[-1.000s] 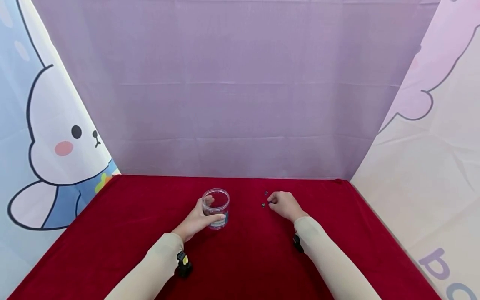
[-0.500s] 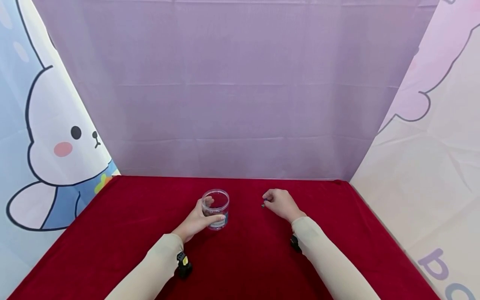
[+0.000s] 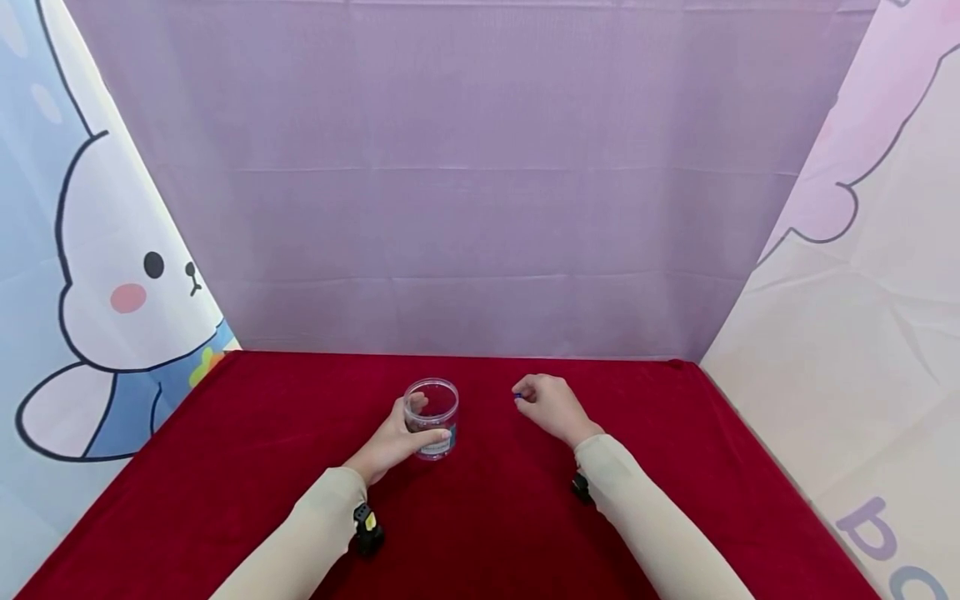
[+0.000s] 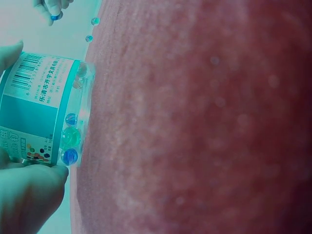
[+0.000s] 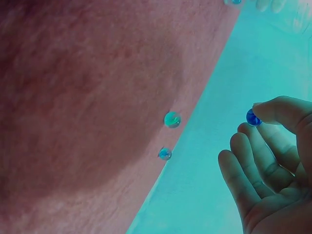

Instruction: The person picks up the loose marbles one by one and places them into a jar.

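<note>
My left hand (image 3: 393,437) grips a clear plastic jar (image 3: 444,407) that stands upright and lidless in the head view. A teal and white label (image 4: 34,117) wraps its side. Several glass marbles (image 4: 70,138), blue, green and clear, lie at its bottom. To the right of the jar, my right hand (image 3: 551,406) pinches a dark blue marble (image 5: 253,117) between thumb and index finger, above the cloth. A green marble (image 5: 172,119) and a smaller bluish marble (image 5: 165,154) lie on the cloth near that hand. In the head view the right hand hides them.
Red velvety cloth (image 3: 480,533) covers the table. A plain lilac curtain (image 3: 480,183) closes the back. Printed sheets stand at both sides, a cartoon sheet (image 3: 127,250) on the left and a pale one (image 3: 862,358) on the right.
My right hand has moved left toward the jar with the blue marble, passing over the two loose marbles. The left hand and jar have stayed in place.
</note>
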A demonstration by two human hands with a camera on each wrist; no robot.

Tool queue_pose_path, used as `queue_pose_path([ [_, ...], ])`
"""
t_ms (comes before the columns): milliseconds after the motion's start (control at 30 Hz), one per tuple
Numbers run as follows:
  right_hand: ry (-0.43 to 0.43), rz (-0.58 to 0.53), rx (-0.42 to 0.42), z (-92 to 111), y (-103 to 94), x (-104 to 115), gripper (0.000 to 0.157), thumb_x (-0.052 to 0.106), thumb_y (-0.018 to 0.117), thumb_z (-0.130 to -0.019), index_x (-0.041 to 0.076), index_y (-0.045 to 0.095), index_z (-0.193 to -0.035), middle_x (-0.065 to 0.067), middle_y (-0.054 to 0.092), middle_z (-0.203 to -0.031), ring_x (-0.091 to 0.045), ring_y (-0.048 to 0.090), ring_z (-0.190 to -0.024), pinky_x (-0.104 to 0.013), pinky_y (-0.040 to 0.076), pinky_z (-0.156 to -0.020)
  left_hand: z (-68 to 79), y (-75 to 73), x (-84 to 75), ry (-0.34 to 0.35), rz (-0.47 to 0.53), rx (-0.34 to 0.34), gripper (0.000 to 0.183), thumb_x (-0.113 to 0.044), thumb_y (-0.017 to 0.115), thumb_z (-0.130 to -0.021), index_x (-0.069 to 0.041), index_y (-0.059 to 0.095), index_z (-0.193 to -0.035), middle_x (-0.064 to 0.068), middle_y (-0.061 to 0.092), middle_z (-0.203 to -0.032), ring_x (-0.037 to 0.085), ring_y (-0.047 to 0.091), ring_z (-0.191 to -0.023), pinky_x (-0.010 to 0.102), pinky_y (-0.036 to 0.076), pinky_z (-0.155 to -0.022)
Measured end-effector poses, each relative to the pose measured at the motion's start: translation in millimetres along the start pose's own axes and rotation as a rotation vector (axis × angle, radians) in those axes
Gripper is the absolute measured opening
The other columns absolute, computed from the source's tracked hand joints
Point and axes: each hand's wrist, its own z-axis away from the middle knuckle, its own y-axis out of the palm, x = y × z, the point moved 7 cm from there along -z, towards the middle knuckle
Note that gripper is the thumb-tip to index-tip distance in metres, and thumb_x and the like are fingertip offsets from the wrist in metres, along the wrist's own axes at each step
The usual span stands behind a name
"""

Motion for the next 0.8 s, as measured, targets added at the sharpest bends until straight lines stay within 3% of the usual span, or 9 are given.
queue_pose_path([
  [333,-0.035,-0.008,-0.008,3.2,4.1,19.2,0.014,0.01,0.073,-0.091,0.012,0.073,-0.105,0.003,0.068,-0.095,-0.012,0.064,-0.088,-0.032,0.055,-0.078,7.0,-0.4,-6.9,0.008,0.014,0.006,0.088,-0.027,0.08,-0.087,-0.006,0.025,-0.152,0.016,0.032,-0.156,0.034,0.034,-0.138,0.058,0.035,-0.109],
  [800,-0.123,-0.025,-0.022,5.1,14.3,58.3,0.017,0.015,0.073,-0.093,0.015,0.072,-0.109,0.003,0.067,-0.1,-0.01,0.063,-0.088,-0.029,0.055,-0.077,6.7,-3.5,-0.6,-0.014,0.007,0.007,0.094,-0.037,0.084,-0.082,-0.011,0.025,-0.152,0.013,0.033,-0.156,0.031,0.035,-0.138,0.056,0.034,-0.111],
])
